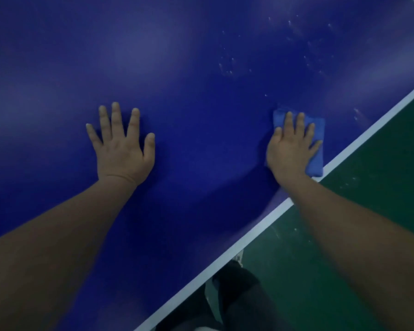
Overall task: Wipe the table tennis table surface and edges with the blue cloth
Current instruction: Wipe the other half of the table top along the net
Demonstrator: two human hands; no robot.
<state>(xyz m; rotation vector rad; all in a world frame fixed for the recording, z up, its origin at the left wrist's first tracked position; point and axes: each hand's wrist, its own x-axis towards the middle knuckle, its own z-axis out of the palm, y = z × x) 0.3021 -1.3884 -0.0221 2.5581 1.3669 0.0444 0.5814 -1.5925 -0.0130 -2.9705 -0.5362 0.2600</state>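
Observation:
The dark blue table tennis table [189, 75] fills most of the view, and its white-lined edge [359, 139] runs diagonally from lower middle to upper right. A folded blue cloth [317, 161] lies flat on the table beside that edge. My right hand [290, 149] presses down on the cloth with its fingers spread, covering most of it. My left hand [122, 149] rests flat on the bare table surface to the left, fingers apart, holding nothing. Pale specks and smears [227, 65] dot the surface above the cloth.
A green floor [380, 211] with faint white marks lies beyond the table edge at the right. My dark-trousered legs [237, 299] stand close to the edge at the bottom.

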